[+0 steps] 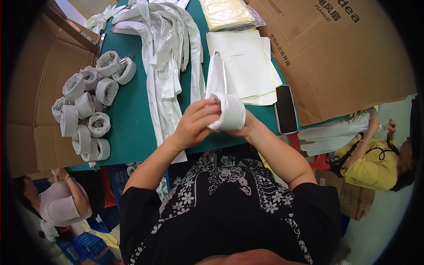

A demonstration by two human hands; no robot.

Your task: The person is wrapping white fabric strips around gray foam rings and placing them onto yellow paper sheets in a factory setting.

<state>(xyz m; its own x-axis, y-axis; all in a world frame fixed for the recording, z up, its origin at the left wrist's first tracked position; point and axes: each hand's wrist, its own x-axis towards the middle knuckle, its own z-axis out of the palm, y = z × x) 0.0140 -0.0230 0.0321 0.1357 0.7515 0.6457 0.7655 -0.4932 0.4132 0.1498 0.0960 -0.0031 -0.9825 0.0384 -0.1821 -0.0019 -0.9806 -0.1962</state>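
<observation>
Between my hands, over the near edge of the table, is a partly rolled white fabric strip [234,112]. Its loose tail [216,75] runs away from me and ends in a small metal clip. My left hand [198,121] grips the roll's left side, with fingertips at its open core. On the other side my right hand [248,126] holds the roll; most of its fingers are hidden behind it. Long loose white strips [165,53] lie in a heap beyond my left hand. Several finished-looking white rolls [84,104] are piled at the left.
The green table [128,128] carries a stack of white paper sheets [240,62], a yellow plastic-wrapped pack [227,15] and a phone [285,110]. Cardboard [340,57] stands at the right, and more cardboard [35,97] at the left. One person [64,201] sits left, another [371,159] right.
</observation>
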